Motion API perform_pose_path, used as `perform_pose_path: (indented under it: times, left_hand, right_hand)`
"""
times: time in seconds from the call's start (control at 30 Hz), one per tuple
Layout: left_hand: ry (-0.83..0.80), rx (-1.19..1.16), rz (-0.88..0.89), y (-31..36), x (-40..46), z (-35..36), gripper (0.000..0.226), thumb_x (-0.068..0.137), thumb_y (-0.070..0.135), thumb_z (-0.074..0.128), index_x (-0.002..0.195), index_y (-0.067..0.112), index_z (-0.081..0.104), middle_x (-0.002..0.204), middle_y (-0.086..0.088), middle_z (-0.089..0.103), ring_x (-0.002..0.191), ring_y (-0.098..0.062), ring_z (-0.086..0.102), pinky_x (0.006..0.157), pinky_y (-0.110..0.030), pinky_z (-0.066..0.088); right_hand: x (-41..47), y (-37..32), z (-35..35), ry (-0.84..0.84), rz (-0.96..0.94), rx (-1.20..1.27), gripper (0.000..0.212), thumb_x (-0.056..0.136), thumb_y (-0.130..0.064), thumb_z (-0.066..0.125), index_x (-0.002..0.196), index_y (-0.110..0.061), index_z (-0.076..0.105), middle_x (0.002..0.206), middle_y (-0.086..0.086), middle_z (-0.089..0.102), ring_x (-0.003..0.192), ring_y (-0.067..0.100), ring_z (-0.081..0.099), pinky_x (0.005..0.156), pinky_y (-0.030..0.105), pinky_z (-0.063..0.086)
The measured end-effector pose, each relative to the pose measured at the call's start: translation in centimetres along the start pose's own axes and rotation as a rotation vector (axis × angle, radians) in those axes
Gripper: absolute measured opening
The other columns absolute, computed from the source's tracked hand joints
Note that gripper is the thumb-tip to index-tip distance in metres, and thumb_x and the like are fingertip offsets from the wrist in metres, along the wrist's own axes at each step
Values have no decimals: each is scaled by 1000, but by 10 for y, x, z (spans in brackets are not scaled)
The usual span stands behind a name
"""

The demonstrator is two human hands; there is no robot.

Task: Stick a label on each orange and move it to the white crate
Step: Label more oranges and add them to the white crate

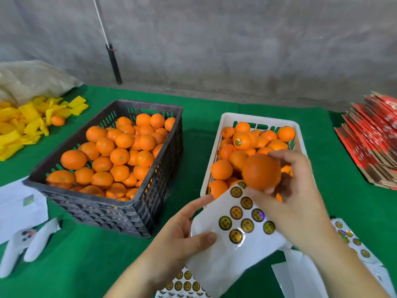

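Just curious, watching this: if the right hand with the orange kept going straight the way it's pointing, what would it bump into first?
Probably the oranges heaped in the white crate. The right hand reaches up-left, holding an orange over that pile; depth is uncertain.

Slatted crate [163,134] left of solid-rimmed crate [217,151] (both hold oranges), on table [193,112].

Bright even light, soft shadow right of the black crate [111,166], glints on gold stickers [247,225], wide-angle bending beyond it, slight softness.
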State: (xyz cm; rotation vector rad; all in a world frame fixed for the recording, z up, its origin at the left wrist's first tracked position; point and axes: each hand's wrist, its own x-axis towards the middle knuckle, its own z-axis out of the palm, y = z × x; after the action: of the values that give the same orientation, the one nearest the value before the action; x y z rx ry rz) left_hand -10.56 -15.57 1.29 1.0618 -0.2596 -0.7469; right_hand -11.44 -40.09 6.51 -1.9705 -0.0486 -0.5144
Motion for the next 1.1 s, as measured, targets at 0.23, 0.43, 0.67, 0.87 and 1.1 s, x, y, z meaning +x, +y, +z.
perform_pose_path:
  times: [0.23,0.43,0.67,0.87,1.1]
  left_hand:
    - [69,128,25,-2,5,-12,47,93,13,73,138,21,62,135,-24,66,121,-47,65,100,-55,55]
    - [206,277,41,15,2,-35,36,92,16,70,126,27,69,127,-17,72,114,-41,70,97,-56,57]
    - [454,907,293,56,24,-79,18,103,28,60,117,29,72,110,9,78,95,-10,73,81,-18,55]
    - [614,1546,-376,85,65,-203,36,106,17,52,142,19,50,132,-14,63,97,-31,64,79,-39,52]
    - [261,1572,-1153,66,95,-232,82,109,6,40,162,19,-21,172,-18,2,130,-40,48,82,-41,40]
  right_hand:
    - [118,20,-12,37,169,-433,104,87,-19,85,163,-36,16,154,5,22,132,32,50,108,38,43]
    - [37,29,14,-526,446,204,84,68,-88,71,140,-46,59,130,-17,72,119,4,68,101,32,53]
    - [-12,44,44,-388,360,385,22,100,-18,63,110,-26,80,116,2,80,109,16,75,87,21,58]
    - [-21,59,48,-215,454,491,31,87,-33,69,116,-28,79,123,0,78,117,16,73,92,23,59]
    - [-18,57,54,-146,500,631,33,89,-28,68,119,-24,78,126,8,76,119,26,72,86,29,62]
